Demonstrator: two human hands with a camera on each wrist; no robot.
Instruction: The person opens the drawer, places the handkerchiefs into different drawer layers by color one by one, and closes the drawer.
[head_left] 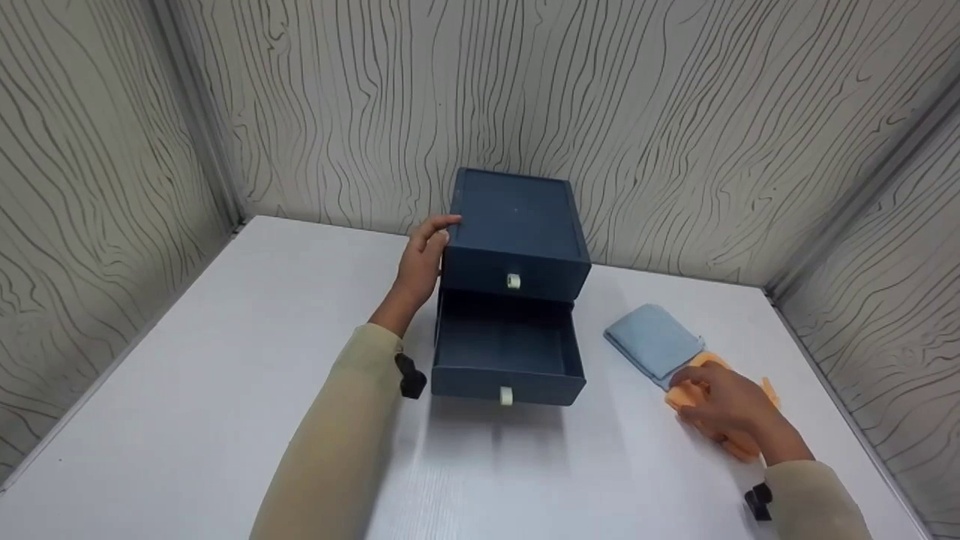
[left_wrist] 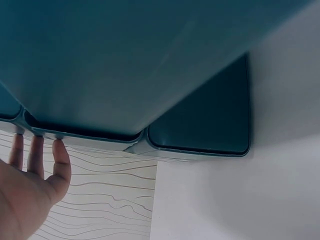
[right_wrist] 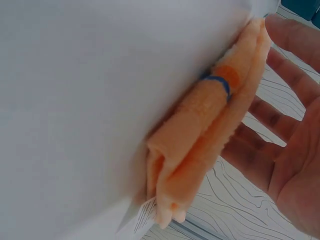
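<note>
A dark blue two-drawer cabinet stands at the back of the table, its lower drawer pulled out with a bare interior. My left hand rests against the cabinet's left side near the top edge. In the left wrist view the fingertips touch the cabinet's side, extended. My right hand is over a folded orange cloth, fingers spread and slightly bent. The right wrist view shows the cloth with a blue line and a white tag, beside the loose fingers.
A folded light blue cloth lies right of the cabinet, against the orange one. The white table is bordered by wood-grain patterned panels at the back and both sides.
</note>
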